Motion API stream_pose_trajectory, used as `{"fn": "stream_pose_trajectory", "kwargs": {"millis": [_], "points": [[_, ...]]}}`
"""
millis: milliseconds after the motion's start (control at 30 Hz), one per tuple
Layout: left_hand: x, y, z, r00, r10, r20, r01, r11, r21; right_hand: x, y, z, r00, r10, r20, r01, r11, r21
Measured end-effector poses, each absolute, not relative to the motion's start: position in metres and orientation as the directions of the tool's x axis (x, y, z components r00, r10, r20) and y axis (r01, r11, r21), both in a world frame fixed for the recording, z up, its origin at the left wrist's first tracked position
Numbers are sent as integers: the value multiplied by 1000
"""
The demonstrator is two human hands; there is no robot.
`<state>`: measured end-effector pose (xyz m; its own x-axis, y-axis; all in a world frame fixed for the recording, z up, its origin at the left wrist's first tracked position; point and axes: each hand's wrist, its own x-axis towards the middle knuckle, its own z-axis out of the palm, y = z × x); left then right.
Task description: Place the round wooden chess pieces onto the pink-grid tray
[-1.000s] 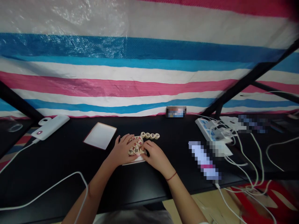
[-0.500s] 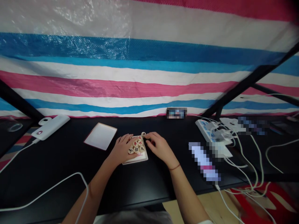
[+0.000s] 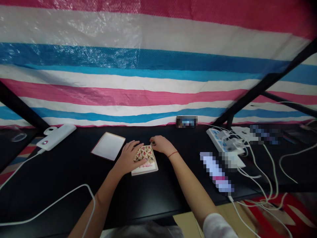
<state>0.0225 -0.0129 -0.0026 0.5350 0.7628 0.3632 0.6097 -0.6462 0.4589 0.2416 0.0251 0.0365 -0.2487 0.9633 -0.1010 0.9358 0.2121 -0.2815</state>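
A small white box [image 3: 145, 170] lies on the black table [image 3: 61, 172], with several round wooden chess pieces [image 3: 145, 154] piled in its far half. My left hand [image 3: 128, 157] rests against the box's left side, fingers curved around the pile and touching the pieces. My right hand [image 3: 160, 144] is at the far right corner of the pile, fingers curled in a pinch on something I cannot make out. A red string circles my right wrist.
The white box lid [image 3: 108, 146] lies left of the box. A white power bank [image 3: 56, 136] with a cable sits far left. Power strips [image 3: 223, 140] and tangled white cables fill the right. A striped tarp [image 3: 148, 66] hangs behind the table.
The row of pieces beyond the box is gone from the table. My right hand moved from the pile's near right side to its far right corner. The camera tilted slightly.
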Motion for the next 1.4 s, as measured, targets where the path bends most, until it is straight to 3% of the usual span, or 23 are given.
{"fn": "stream_pose_trajectory", "kwargs": {"millis": [100,200,267,333,500,767,900,1100,1400], "points": [[23,-12,2,499,732,463,569,-680,462,241,15,44,-197,980,18,908,190,-374],[26,-14,5,468,726,505,529,-687,498,230,-5,51,-150,975,161,702,220,-677],[27,-16,6,442,751,491,513,-661,548,220,-18,51,-153,973,174,534,230,-814],[27,-18,7,411,784,466,508,-621,597,210,-27,48,-158,975,155,442,210,-872],[12,-25,10,363,814,454,496,-581,645,205,-29,31,-147,985,86,274,124,-954],[-9,-45,12,385,790,477,416,-610,675,218,-21,6,82,997,7,-64,13,-998],[-8,-50,12,483,773,412,408,-615,675,221,-22,1,80,997,18,-60,23,-998],[-7,-53,18,652,668,358,469,-727,502,222,-23,0,84,996,23,-16,24,-1000],[-5,-56,15,651,669,358,505,-734,454,220,-41,11,52,995,82,104,76,-992]]}}
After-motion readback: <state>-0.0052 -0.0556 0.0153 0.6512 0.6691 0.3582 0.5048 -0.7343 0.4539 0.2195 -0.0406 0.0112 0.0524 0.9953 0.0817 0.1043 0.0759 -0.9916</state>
